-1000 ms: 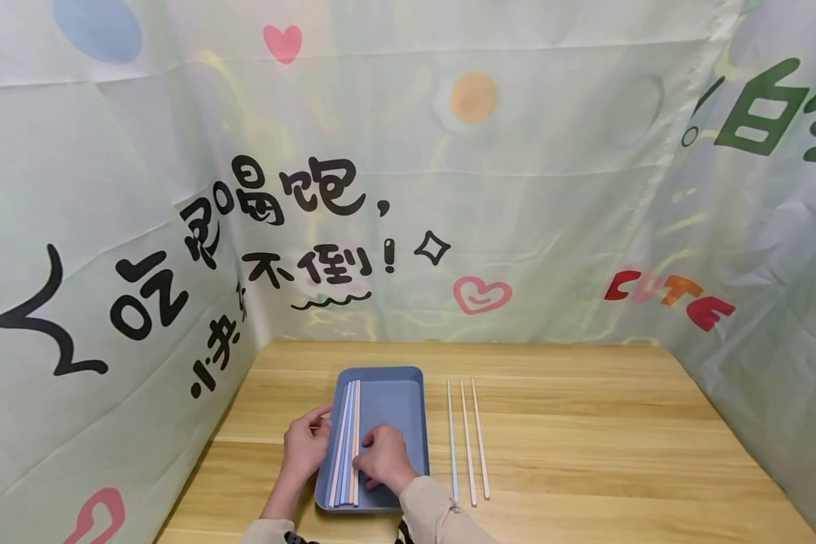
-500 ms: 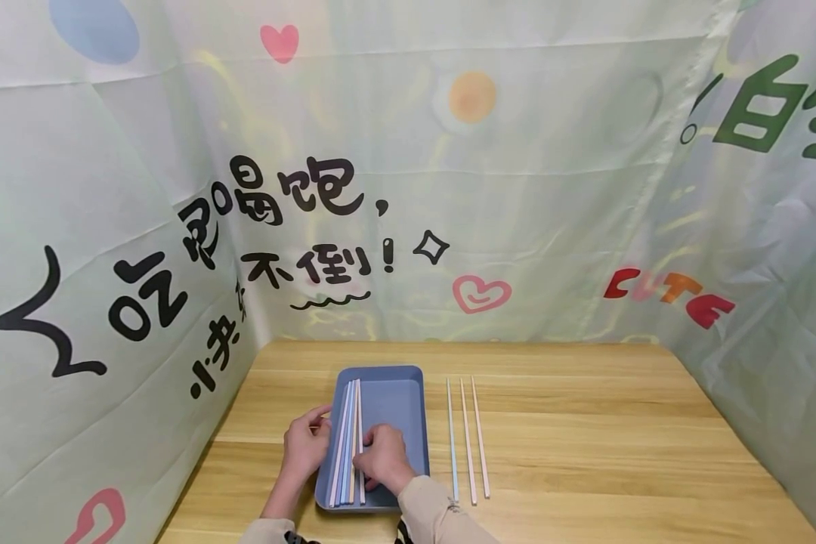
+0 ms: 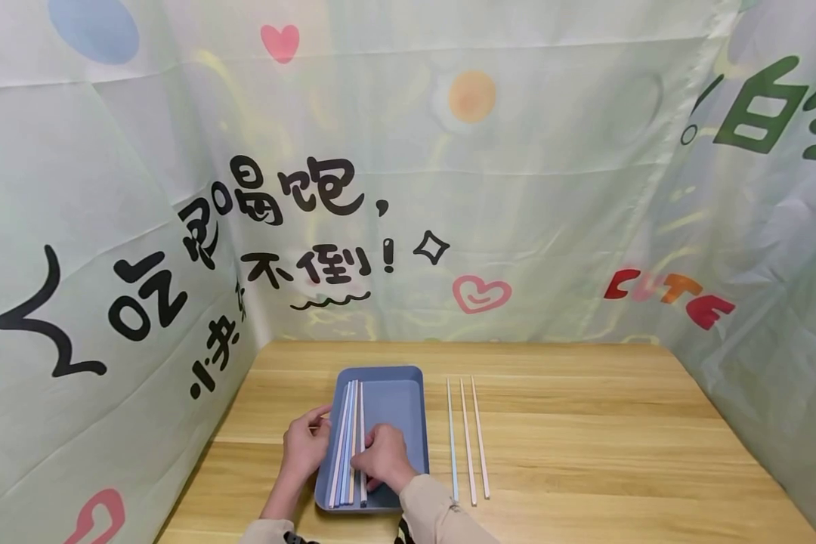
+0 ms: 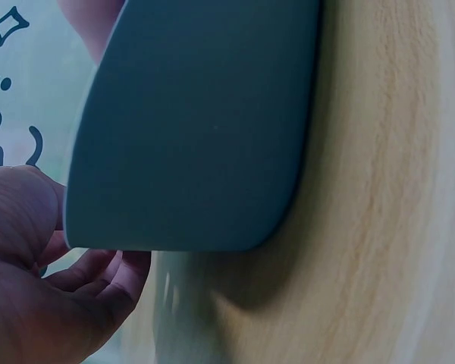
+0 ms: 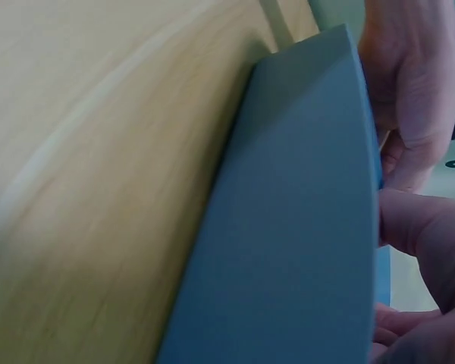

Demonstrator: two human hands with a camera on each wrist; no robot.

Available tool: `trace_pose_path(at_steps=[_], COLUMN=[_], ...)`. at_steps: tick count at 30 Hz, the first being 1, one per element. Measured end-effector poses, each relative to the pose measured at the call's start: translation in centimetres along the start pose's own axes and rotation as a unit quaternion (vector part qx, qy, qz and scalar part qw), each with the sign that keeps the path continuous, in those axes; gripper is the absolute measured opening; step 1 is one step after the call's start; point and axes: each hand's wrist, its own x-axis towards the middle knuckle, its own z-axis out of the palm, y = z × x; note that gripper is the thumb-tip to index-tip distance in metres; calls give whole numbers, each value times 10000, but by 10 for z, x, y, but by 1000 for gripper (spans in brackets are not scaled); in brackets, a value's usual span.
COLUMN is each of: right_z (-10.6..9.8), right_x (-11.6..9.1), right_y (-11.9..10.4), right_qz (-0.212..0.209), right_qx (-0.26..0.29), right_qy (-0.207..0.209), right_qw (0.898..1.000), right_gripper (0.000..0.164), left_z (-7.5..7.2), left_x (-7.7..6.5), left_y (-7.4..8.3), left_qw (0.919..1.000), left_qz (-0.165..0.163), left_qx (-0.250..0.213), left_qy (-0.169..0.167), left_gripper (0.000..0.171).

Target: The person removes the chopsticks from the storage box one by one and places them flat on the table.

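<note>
A blue-grey rectangular tray (image 3: 394,400) lies on the wooden table, with several pastel chopsticks (image 3: 344,446) lengthwise along its left side. My left hand (image 3: 306,446) grips the tray's left rim; the left wrist view shows its fingers at the edge of the tray wall (image 4: 189,136). Inside the tray, my right hand (image 3: 384,456) reaches down and pinches a pale pink chopstick (image 3: 363,412) at the right of the group. That chopstick stands slightly apart from the others at its near end. In the right wrist view the tray wall (image 5: 288,205) hides most of the right fingertips.
To the right of the tray, a light blue chopstick (image 3: 452,438) and two pale pink chopsticks (image 3: 468,446) lie side by side on the table (image 3: 585,438). A printed cloth (image 3: 551,227) encloses the table at the back and both sides.
The rightmost chopstick in the tray has shifted slightly right, opening a gap from the others at its near end. The left hand and the tray have stayed in place.
</note>
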Motion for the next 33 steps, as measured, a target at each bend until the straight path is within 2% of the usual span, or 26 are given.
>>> trace_pose_path(at_steps=[7, 15, 23, 33], right_z=[-11, -49, -84, -111], right_x=[-3, -10, -12, -16], right_y=[-2, -12, -10, 0], right_qz=[99, -228, -125, -14], right_qx=[-48, 7, 163, -3], right_qy=[-41, -23, 71, 285], right_qw=[9999, 9997, 9998, 9996], right_gripper=[26, 19, 25, 30], left_z=[1, 0, 0, 0], left_x=[0, 0, 0, 1], left_y=[-1, -1, -2, -3], left_qw=[10000, 9999, 9999, 9999], left_qz=[77, 94, 138, 125], left_qx=[23, 60, 75, 67], left_qy=[16, -1, -11, 10], left_gripper=[34, 35, 35, 35])
